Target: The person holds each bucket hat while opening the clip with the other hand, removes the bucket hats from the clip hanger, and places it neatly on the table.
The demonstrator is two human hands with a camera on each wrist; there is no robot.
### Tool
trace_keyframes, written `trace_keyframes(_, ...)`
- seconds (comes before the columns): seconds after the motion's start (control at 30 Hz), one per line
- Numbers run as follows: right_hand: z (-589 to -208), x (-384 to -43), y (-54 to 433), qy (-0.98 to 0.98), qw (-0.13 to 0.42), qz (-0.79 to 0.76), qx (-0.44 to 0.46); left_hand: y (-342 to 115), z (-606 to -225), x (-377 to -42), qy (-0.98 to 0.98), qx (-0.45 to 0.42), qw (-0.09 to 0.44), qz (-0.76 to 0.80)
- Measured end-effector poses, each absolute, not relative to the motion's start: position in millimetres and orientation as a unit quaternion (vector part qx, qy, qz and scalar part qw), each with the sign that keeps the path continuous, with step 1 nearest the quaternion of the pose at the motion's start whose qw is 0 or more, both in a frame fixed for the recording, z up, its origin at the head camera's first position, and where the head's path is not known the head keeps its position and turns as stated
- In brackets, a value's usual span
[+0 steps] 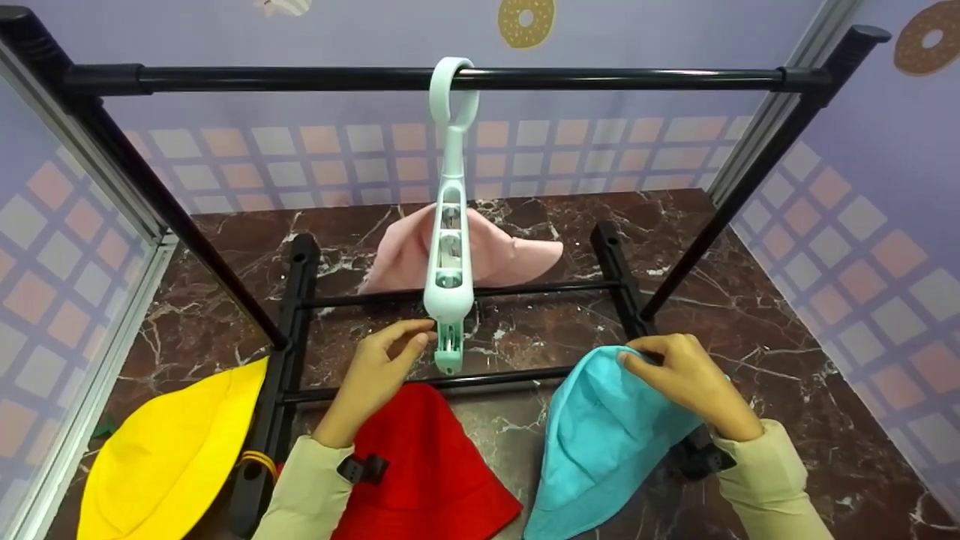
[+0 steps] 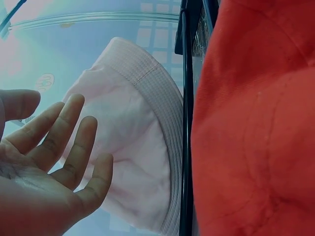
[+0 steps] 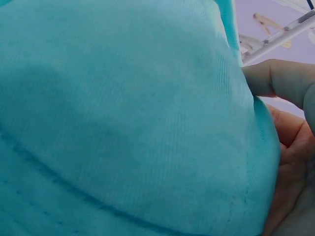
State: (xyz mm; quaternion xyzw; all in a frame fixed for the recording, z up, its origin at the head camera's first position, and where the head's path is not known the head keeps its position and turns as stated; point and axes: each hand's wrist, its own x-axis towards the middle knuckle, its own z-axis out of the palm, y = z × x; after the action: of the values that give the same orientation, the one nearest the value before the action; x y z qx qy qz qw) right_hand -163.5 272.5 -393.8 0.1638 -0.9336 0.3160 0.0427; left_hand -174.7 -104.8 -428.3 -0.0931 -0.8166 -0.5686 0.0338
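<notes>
A mint-green folding hanger (image 1: 450, 247) hangs by its ring from the black top bar. My left hand (image 1: 382, 367) is at the hanger's lower end, its index fingertip right beside the short green arm. In the left wrist view the fingers (image 2: 81, 145) are spread and loosely bent, with nothing in them. My right hand (image 1: 679, 371) pinches the crown of a turquoise bucket hat (image 1: 607, 442) between thumb and fingers. Close up in the right wrist view, the hat's cloth (image 3: 138, 108) covers most of the picture, and part of the fingers is behind it.
A black rack (image 1: 600, 79) frames the space, with low crossbars near the brown marbled surface (image 1: 525, 330). Below my left forearm lies a red hat (image 1: 435, 465). A yellow hat (image 1: 172, 450) is at the left, and a pink hat (image 1: 502, 251) lies behind the hanger.
</notes>
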Motion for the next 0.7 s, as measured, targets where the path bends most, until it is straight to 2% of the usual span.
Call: trace_keyframes(0.7,-421.8,-177.2,278.7,-0.936,0.013,0.33,0.118,-107.2,-431.0,-171.3,-0.821,-0.086,0.029,-0.564)
